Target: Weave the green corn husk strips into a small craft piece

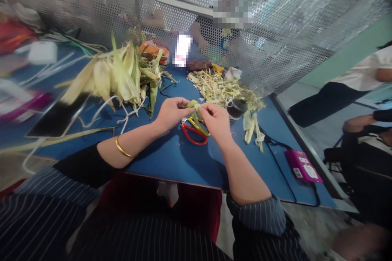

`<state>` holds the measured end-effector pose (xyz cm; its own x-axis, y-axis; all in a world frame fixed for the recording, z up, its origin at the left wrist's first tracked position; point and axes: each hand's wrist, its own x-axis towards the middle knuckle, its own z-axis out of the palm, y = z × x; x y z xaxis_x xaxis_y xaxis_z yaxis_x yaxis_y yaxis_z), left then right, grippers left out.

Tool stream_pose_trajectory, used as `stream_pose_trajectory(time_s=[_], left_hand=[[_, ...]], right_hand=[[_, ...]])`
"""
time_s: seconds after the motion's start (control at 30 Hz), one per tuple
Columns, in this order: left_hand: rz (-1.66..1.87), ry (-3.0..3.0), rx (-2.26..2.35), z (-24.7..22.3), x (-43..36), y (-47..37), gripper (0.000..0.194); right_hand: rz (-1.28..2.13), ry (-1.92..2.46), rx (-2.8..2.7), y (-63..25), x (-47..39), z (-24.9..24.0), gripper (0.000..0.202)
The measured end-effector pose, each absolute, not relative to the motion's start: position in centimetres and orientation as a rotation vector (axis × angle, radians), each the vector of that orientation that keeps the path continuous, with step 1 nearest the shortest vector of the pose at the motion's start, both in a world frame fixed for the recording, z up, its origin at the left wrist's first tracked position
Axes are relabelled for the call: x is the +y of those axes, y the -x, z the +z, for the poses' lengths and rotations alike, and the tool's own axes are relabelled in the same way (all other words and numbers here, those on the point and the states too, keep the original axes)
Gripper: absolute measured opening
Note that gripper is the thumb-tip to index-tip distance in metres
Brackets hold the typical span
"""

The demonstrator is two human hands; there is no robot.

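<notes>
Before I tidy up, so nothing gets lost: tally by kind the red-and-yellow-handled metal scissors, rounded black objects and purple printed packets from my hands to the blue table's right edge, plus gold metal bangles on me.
Red-and-yellow-handled metal scissors: 1
Rounded black object: 1
Purple printed packet: 1
Gold metal bangle: 1
Total: 4

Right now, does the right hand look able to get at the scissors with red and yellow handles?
Probably yes: the scissors lie close by on the blue tabletop, red loop uncovered. But the right hand is pinching a pale green husk strip, so likely must release it first.
</notes>
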<state>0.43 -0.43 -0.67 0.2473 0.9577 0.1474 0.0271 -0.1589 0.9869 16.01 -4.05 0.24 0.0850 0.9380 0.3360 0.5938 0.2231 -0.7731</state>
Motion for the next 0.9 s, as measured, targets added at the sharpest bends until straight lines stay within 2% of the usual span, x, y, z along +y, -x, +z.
stream_pose_trajectory(time_s=[0.33,0.5,0.9], left_hand=[[1.072,-1.493,0.938,-1.1,-0.2,-0.4,0.026],[1.071,-1.469,0.949,-1.2,-0.4,-0.4,0.027],[1.035,-1.666,0.965,-1.1,-0.5,-0.3,0.025]], right_hand=[[0.385,1.495,-1.786,-16.0,-4.1,0.6,0.022],[0.439,1.502,-1.647,-16.1,-3.9,-0.1,0.007],[0.447,1.499,-1.641,-16.6,-3.8,0.1,0.018]])
